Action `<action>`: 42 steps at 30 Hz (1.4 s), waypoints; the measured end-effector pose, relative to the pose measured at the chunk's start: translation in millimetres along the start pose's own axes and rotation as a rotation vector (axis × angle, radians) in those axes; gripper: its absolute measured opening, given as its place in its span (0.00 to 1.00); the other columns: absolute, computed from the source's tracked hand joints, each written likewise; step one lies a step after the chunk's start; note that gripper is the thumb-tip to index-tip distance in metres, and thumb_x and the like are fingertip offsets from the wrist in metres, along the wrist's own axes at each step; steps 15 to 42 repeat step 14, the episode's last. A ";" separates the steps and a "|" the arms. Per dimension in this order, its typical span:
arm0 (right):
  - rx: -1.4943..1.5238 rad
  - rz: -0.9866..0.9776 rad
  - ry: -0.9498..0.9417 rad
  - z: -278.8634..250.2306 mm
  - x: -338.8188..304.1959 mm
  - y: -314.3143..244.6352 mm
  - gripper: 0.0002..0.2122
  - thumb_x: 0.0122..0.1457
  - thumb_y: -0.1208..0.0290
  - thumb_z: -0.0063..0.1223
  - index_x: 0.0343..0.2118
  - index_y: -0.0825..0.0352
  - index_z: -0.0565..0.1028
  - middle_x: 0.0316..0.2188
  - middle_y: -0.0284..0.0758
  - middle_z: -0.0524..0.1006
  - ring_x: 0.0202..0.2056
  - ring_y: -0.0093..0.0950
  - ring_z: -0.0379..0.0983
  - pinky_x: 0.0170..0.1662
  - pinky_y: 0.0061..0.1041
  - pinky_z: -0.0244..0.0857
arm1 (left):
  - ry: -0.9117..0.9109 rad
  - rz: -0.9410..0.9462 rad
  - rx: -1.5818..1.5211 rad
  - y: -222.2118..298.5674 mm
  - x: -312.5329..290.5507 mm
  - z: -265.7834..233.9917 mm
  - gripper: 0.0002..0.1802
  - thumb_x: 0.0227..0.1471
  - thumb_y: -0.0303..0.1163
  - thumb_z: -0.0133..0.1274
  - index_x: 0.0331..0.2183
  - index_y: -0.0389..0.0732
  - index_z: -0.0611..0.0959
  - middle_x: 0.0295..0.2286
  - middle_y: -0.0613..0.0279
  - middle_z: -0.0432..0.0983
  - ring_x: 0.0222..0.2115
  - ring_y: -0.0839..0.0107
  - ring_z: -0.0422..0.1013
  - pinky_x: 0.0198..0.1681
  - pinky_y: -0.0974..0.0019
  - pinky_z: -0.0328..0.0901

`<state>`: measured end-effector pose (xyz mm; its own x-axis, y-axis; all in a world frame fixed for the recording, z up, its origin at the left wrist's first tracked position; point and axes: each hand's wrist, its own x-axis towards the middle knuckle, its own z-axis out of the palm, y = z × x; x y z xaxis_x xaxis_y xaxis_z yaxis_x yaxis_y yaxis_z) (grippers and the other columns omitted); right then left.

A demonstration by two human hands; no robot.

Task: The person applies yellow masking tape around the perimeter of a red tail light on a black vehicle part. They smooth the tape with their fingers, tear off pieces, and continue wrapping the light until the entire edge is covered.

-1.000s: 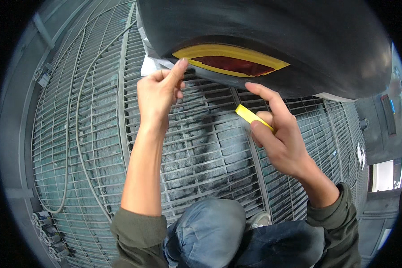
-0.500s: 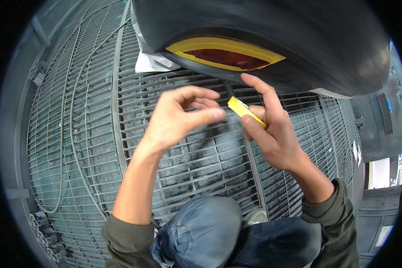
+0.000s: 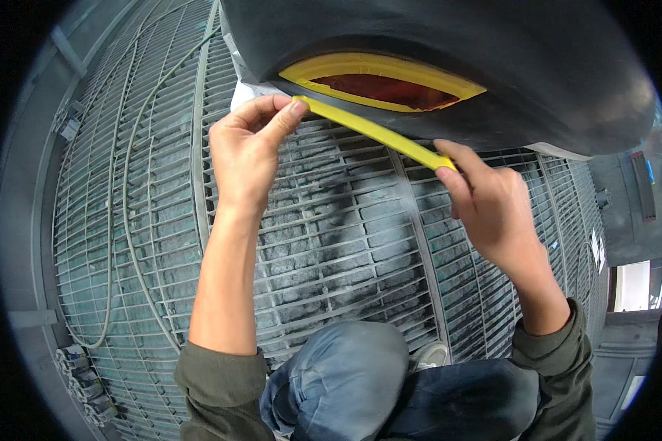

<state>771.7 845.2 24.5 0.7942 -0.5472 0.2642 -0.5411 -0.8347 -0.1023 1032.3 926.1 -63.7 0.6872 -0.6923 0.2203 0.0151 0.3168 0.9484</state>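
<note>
A strip of yellow masking tape (image 3: 375,133) is stretched between my hands and slopes down to the right. Its left end is pinched between the thumb and fingers of my left hand (image 3: 244,151). My right hand (image 3: 496,202) grips the other end with thumb and forefinger; whether a roll sits inside that hand is hidden. Just beyond the strip, a dark red lens (image 3: 382,91) is set in a rounded black body panel (image 3: 449,37). Yellow tape (image 3: 360,62) borders the lens all round. The held strip appears to hang in front of the panel, apart from the bordered lens.
Beneath me lies a metal floor grating (image 3: 331,257). A long hose (image 3: 127,176) runs over it at the left. White paper (image 3: 246,92) shows by the panel's left lower edge. My bent knees (image 3: 346,382) and a shoe (image 3: 430,356) are at the bottom.
My left hand, empty before, now pinches the tape's end and has moved left and up. My right hand has shifted right. A longer length of tape spans between them.
</note>
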 end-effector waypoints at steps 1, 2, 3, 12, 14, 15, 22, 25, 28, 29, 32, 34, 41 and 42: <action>-0.003 0.055 0.009 -0.7 0.3 0.9 0.13 0.69 0.68 0.49 0.51 0.69 0.76 0.14 0.37 0.76 0.16 0.27 0.77 0.22 0.23 0.68 | 0.009 0.008 -0.011 -0.8 2.4 1.5 0.10 0.52 0.28 0.67 0.35 0.33 0.88 0.29 0.64 0.83 0.29 0.79 0.75 0.36 0.76 0.69; -0.004 0.055 0.060 -0.9 1.2 -1.3 0.11 0.68 0.70 0.50 0.47 0.68 0.78 0.14 0.37 0.75 0.16 0.27 0.77 0.21 0.23 0.66 | 0.018 0.017 -0.022 -1.5 3.8 4.8 0.10 0.52 0.28 0.68 0.35 0.33 0.88 0.29 0.64 0.83 0.30 0.79 0.75 0.37 0.76 0.69; -0.001 0.062 0.065 -0.1 2.2 -2.3 0.10 0.68 0.70 0.51 0.46 0.69 0.78 0.13 0.36 0.75 0.15 0.27 0.76 0.21 0.22 0.66 | 0.027 0.025 -0.033 -1.9 5.1 7.5 0.11 0.51 0.28 0.68 0.36 0.33 0.88 0.29 0.64 0.83 0.30 0.79 0.75 0.37 0.76 0.69; 0.090 0.168 0.165 1.7 10.7 -2.8 0.05 0.63 0.68 0.56 0.34 0.64 0.79 0.18 0.45 0.76 0.20 0.45 0.76 0.24 0.38 0.68 | 0.092 0.028 -0.108 -7.9 15.4 17.3 0.12 0.51 0.29 0.68 0.37 0.34 0.88 0.31 0.63 0.83 0.32 0.78 0.76 0.39 0.75 0.70; 0.094 0.188 0.160 0.5 13.1 -1.4 0.06 0.63 0.68 0.57 0.34 0.64 0.79 0.17 0.45 0.76 0.21 0.45 0.76 0.25 0.38 0.68 | 0.082 0.029 -0.089 -9.0 18.3 15.9 0.12 0.51 0.30 0.69 0.38 0.35 0.88 0.31 0.63 0.83 0.32 0.77 0.76 0.40 0.74 0.70; 0.094 0.188 0.160 0.5 13.1 -1.4 0.06 0.63 0.68 0.57 0.34 0.64 0.79 0.17 0.45 0.76 0.21 0.45 0.76 0.25 0.38 0.68 | 0.082 0.029 -0.089 -9.0 18.3 15.9 0.12 0.51 0.30 0.69 0.38 0.35 0.88 0.31 0.63 0.83 0.32 0.77 0.76 0.40 0.74 0.70; 0.094 0.188 0.160 0.5 13.1 -1.4 0.06 0.63 0.68 0.57 0.34 0.64 0.79 0.17 0.45 0.76 0.21 0.45 0.76 0.25 0.38 0.68 | 0.082 0.029 -0.089 -9.0 18.3 15.9 0.12 0.51 0.30 0.69 0.38 0.35 0.88 0.31 0.63 0.83 0.32 0.77 0.76 0.40 0.74 0.70; 0.094 0.188 0.160 0.5 13.1 -1.4 0.06 0.63 0.68 0.57 0.34 0.64 0.79 0.17 0.45 0.76 0.21 0.45 0.76 0.25 0.38 0.68 | 0.082 0.029 -0.089 -9.0 18.3 15.9 0.12 0.51 0.30 0.69 0.38 0.35 0.88 0.31 0.63 0.83 0.32 0.77 0.76 0.40 0.74 0.70; 0.094 0.188 0.160 0.5 13.1 -1.4 0.06 0.63 0.68 0.57 0.34 0.64 0.79 0.17 0.45 0.76 0.21 0.45 0.76 0.25 0.38 0.68 | 0.082 0.029 -0.089 -9.0 18.3 15.9 0.12 0.51 0.30 0.69 0.38 0.35 0.88 0.31 0.63 0.83 0.32 0.77 0.76 0.40 0.74 0.70; 0.094 0.188 0.160 0.5 13.1 -1.4 0.06 0.63 0.68 0.57 0.34 0.64 0.79 0.17 0.45 0.76 0.21 0.45 0.76 0.25 0.38 0.68 | 0.082 0.029 -0.089 -9.0 18.3 15.9 0.12 0.51 0.30 0.69 0.38 0.35 0.88 0.31 0.63 0.83 0.32 0.77 0.76 0.40 0.74 0.70; 0.094 0.188 0.160 0.5 13.1 -1.4 0.06 0.63 0.68 0.57 0.34 0.64 0.79 0.17 0.45 0.76 0.21 0.45 0.76 0.25 0.38 0.68 | 0.082 0.029 -0.089 -9.0 18.3 15.9 0.12 0.51 0.30 0.69 0.38 0.35 0.88 0.31 0.63 0.83 0.32 0.77 0.76 0.40 0.74 0.70; 0.094 0.188 0.160 0.5 13.1 -1.4 0.06 0.63 0.68 0.57 0.34 0.64 0.79 0.17 0.45 0.76 0.21 0.45 0.76 0.25 0.38 0.68 | 0.082 0.029 -0.089 -9.0 18.3 15.9 0.12 0.51 0.30 0.69 0.38 0.35 0.88 0.31 0.63 0.83 0.32 0.77 0.76 0.40 0.74 0.70; 0.094 0.188 0.160 0.5 13.1 -1.4 0.06 0.63 0.68 0.57 0.34 0.64 0.79 0.17 0.45 0.76 0.21 0.45 0.76 0.25 0.38 0.68 | 0.082 0.029 -0.089 -9.0 18.3 15.9 0.12 0.51 0.30 0.69 0.38 0.35 0.88 0.31 0.63 0.83 0.32 0.77 0.76 0.40 0.74 0.70; 0.094 0.188 0.160 0.5 13.1 -1.4 0.06 0.63 0.68 0.57 0.34 0.64 0.79 0.17 0.45 0.76 0.21 0.45 0.76 0.25 0.38 0.68 | 0.082 0.029 -0.089 -9.0 18.3 15.9 0.12 0.51 0.30 0.69 0.38 0.35 0.88 0.31 0.63 0.83 0.32 0.77 0.76 0.40 0.74 0.70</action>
